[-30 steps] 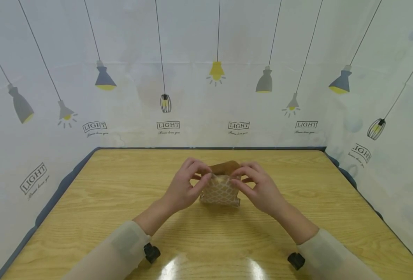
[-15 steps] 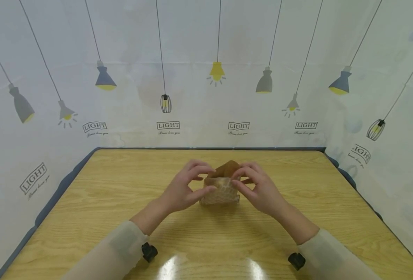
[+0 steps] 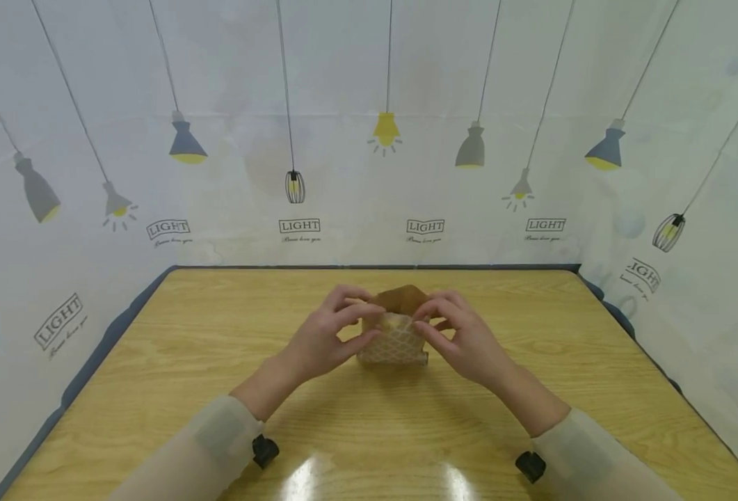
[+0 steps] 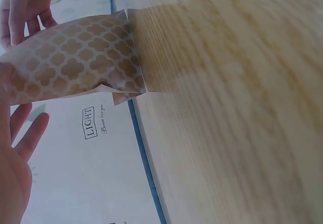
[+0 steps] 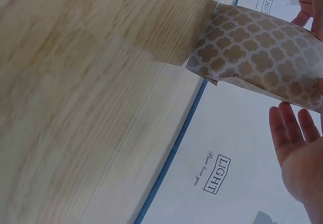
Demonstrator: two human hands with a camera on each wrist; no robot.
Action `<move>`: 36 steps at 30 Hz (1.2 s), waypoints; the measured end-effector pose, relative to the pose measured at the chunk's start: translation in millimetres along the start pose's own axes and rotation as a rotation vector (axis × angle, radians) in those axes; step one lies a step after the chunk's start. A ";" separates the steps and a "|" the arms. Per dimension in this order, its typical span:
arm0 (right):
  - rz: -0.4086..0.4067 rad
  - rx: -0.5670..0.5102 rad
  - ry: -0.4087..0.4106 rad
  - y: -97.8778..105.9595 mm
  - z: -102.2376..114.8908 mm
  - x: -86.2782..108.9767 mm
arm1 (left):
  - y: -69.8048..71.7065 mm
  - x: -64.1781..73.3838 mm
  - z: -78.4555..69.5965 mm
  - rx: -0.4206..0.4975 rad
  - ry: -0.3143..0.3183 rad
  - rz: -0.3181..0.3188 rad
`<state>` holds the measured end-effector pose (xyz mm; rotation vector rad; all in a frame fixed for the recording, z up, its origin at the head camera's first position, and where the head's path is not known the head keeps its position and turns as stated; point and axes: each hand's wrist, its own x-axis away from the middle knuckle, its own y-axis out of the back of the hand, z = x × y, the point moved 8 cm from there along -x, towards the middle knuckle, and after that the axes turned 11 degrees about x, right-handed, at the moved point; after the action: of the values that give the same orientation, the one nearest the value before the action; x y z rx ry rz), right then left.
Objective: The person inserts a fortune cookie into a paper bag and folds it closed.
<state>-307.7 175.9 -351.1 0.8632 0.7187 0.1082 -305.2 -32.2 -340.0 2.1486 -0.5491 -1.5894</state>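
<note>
A brown paper bag [image 3: 396, 344] with a white lattice print stands on the table, its mouth open at the top. In both wrist views the printed side of the bag [image 4: 75, 57] shows large, with a small folded flap at its base. My left hand [image 3: 321, 337] holds the bag's upper left edge between bent thumb and forefinger, the tips somewhat apart. Its other fingers [image 4: 33, 130] stretch out beside the bag. My right hand [image 3: 469, 341] pinches the upper right edge. What lies inside the bag is hidden.
The bag stands on a wooden table [image 3: 218, 362] toward its far side. White sheeting [image 3: 343, 83] printed with lamps rises behind and along both sides. Each sleeve carries a black camera mount [image 3: 265, 451] near the wrist.
My left fingers have loosened from a tight pinch on the bag's rim, spread, and come back onto its left edge lower down. The right hand keeps its place.
</note>
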 end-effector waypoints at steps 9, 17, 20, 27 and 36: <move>0.025 0.014 0.032 -0.3 2.6 -0.8 | -2.1 0.7 4.4 0.007 0.058 0.010; 0.057 0.036 0.094 -4.7 5.6 -1.0 | -3.7 1.8 6.1 0.002 0.073 0.035; 0.058 0.045 0.078 -5.0 4.3 -1.3 | -3.1 3.4 9.7 0.028 0.103 0.035; 0.064 0.072 0.081 -5.7 4.3 -1.4 | -4.7 3.5 11.4 -0.017 0.103 0.025; 0.046 -0.001 0.042 -3.4 2.3 -1.7 | -8.5 1.1 14.6 -0.005 0.164 0.012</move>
<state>-308.2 171.5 -351.7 0.8791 0.7382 0.1680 -318.3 -27.0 -349.3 2.2421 -0.5038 -1.3901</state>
